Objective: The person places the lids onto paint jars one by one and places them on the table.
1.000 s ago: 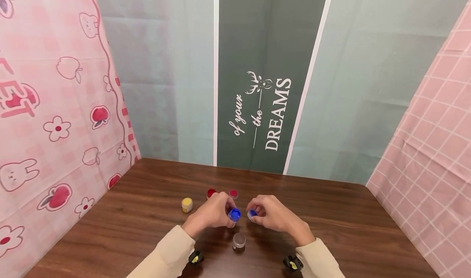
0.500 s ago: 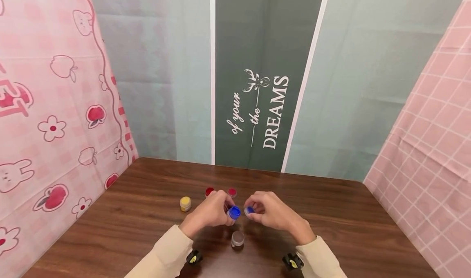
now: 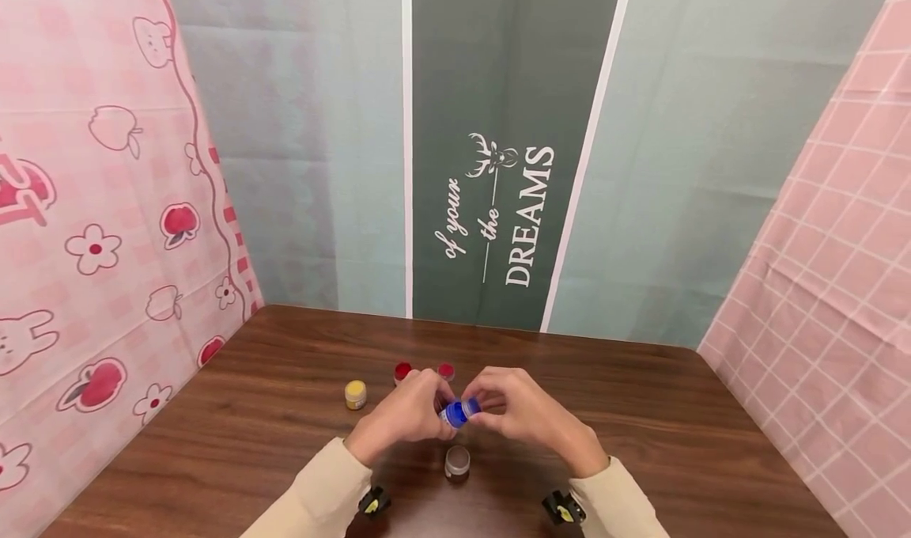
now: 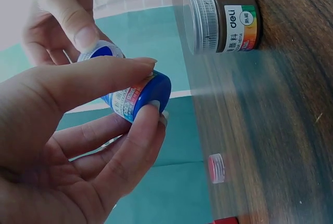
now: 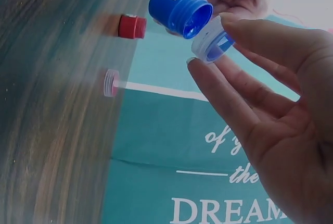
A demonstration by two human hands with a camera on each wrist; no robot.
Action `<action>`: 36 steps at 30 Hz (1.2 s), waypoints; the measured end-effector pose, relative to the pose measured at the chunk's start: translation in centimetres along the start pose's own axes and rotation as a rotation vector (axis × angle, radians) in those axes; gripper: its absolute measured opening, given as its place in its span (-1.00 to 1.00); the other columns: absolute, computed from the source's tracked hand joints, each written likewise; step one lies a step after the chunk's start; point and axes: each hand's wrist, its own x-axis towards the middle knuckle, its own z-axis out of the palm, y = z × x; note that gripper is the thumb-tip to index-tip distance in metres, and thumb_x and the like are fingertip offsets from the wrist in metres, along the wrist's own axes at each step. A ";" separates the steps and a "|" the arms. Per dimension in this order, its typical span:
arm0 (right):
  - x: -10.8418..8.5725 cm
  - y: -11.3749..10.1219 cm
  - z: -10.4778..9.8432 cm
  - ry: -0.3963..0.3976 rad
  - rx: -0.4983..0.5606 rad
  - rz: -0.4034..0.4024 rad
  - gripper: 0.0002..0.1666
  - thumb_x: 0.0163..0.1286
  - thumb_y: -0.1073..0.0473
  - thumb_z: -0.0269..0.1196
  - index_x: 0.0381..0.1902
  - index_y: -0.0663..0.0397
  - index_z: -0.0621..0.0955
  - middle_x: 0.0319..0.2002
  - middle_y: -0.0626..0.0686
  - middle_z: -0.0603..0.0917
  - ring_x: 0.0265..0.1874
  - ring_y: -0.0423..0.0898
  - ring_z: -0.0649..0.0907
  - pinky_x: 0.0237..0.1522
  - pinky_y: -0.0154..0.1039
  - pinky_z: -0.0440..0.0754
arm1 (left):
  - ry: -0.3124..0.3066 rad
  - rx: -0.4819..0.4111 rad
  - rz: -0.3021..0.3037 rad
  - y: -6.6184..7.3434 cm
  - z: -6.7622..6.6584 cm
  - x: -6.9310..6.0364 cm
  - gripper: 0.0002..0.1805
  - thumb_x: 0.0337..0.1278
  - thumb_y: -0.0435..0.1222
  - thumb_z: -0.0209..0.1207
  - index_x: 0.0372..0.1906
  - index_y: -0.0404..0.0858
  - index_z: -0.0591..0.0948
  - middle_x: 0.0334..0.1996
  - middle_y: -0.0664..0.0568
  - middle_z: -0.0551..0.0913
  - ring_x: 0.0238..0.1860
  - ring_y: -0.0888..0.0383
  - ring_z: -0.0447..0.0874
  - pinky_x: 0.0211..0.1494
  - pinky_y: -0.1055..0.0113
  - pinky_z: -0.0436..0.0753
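Observation:
My left hand [image 3: 413,408] grips a small blue paint jar [image 5: 174,13] above the table, its mouth uncovered and tilted toward my right hand. Between thumb and fingers, my right hand [image 3: 524,408] pinches a clear lid [image 5: 210,40] smeared with blue paint. In the right wrist view the lid is right beside the jar's threaded mouth, at an angle to it; whether their rims touch I cannot tell. A brown paint jar [image 4: 237,22] with its lid on stands on the table, nearer the body than both hands.
Behind the left hand stands a red paint jar [image 5: 132,27] without its lid. A red-stained lid [image 3: 446,372] lies to its right. Farther left is a yellow paint jar [image 3: 356,395]. The wooden table [image 3: 640,427] ends at hanging cloths at the back and sides.
My right hand has brought the lid leftward and tipped it up, so it now meets or nearly meets the blue jar's mouth. The left hand keeps its hold on the jar.

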 end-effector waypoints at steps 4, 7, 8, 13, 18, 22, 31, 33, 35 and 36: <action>0.1 -0.3 0.2 -0.015 0.004 -0.003 -0.76 0.25 0.40 0.44 -0.10 0.20 0.72 -0.17 0.06 0.72 -0.12 -0.10 0.80 -0.02 -0.31 0.75 | -0.005 -0.002 0.010 0.1 0.0 0.0 -0.73 -0.17 -0.37 0.54 -0.27 -0.32 0.78 -0.41 0.02 0.79 -0.47 0.32 0.62 -0.35 0.47 0.68; 0.1 -0.4 0.3 -0.020 -0.005 -0.001 -0.76 0.27 0.39 0.44 -0.09 0.19 0.72 -0.16 0.05 0.71 -0.12 -0.13 0.80 -0.01 -0.34 0.74 | -0.012 -0.010 0.014 0.2 0.0 0.0 -0.74 -0.16 -0.38 0.54 -0.26 -0.32 0.78 -0.42 0.02 0.79 -0.48 0.32 0.63 -0.35 0.47 0.69; 0.2 -0.4 0.3 -0.020 -0.008 0.001 -0.76 0.27 0.38 0.44 -0.09 0.19 0.73 -0.16 0.05 0.71 -0.12 -0.14 0.79 -0.01 -0.34 0.74 | -0.014 -0.012 0.016 0.2 0.0 0.0 -0.74 -0.16 -0.38 0.54 -0.26 -0.32 0.78 -0.42 0.02 0.79 -0.48 0.33 0.63 -0.34 0.47 0.70; 0.1 -0.5 0.4 -0.021 -0.016 0.010 -0.76 0.27 0.38 0.44 -0.09 0.19 0.73 -0.15 0.04 0.71 -0.11 -0.13 0.79 0.00 -0.33 0.74 | -0.015 -0.017 0.030 0.3 0.0 -0.1 -0.73 -0.16 -0.37 0.54 -0.25 -0.34 0.78 -0.42 0.01 0.80 -0.48 0.34 0.64 -0.35 0.48 0.69; 0.1 -0.6 0.4 -0.021 -0.012 0.017 -0.75 0.26 0.39 0.44 -0.09 0.18 0.73 -0.15 0.04 0.71 -0.11 -0.13 0.79 0.00 -0.31 0.75 | -0.017 -0.018 0.027 0.4 0.0 -0.2 -0.75 -0.15 -0.37 0.53 -0.27 -0.32 0.78 -0.43 0.03 0.80 -0.48 0.36 0.65 -0.35 0.48 0.70; 0.2 -0.7 0.4 -0.024 -0.023 0.016 -0.74 0.25 0.38 0.45 -0.09 0.17 0.73 -0.15 0.03 0.71 -0.11 -0.15 0.78 0.00 -0.30 0.75 | -0.018 -0.024 0.031 0.5 0.0 -0.2 -0.77 -0.15 -0.38 0.54 -0.29 -0.31 0.78 -0.46 0.04 0.79 -0.50 0.36 0.64 -0.38 0.50 0.68; 0.1 -0.5 0.6 -0.031 -0.032 0.015 -0.74 0.24 0.38 0.46 -0.10 0.17 0.73 -0.14 0.03 0.72 -0.11 -0.17 0.77 0.01 -0.29 0.75 | -0.022 -0.016 0.023 0.5 0.1 -0.1 -0.75 -0.15 -0.37 0.55 -0.27 -0.32 0.79 -0.44 0.03 0.81 -0.50 0.37 0.65 -0.37 0.50 0.68; 0.1 -0.5 0.5 -0.030 -0.035 0.012 -0.74 0.24 0.38 0.46 -0.10 0.17 0.73 -0.14 0.03 0.72 -0.11 -0.15 0.77 0.01 -0.30 0.75 | -0.023 -0.013 0.020 0.5 0.1 0.0 -0.75 -0.16 -0.37 0.55 -0.27 -0.31 0.80 -0.44 0.03 0.81 -0.50 0.36 0.65 -0.38 0.50 0.69; 0.1 -0.5 0.5 -0.030 -0.036 0.013 -0.74 0.24 0.38 0.46 -0.09 0.16 0.73 -0.14 0.03 0.72 -0.12 -0.13 0.78 0.00 -0.30 0.75 | -0.024 -0.011 0.021 0.5 0.0 0.0 -0.76 -0.16 -0.37 0.55 -0.28 -0.31 0.80 -0.45 0.04 0.81 -0.50 0.35 0.64 -0.38 0.49 0.68; 0.1 -0.5 0.5 -0.030 -0.038 0.013 -0.74 0.24 0.38 0.46 -0.09 0.16 0.74 -0.14 0.03 0.72 -0.12 -0.12 0.78 -0.01 -0.30 0.75 | -0.022 -0.011 0.023 0.5 0.0 0.0 -0.76 -0.16 -0.37 0.55 -0.29 -0.31 0.80 -0.45 0.03 0.81 -0.51 0.35 0.64 -0.39 0.49 0.68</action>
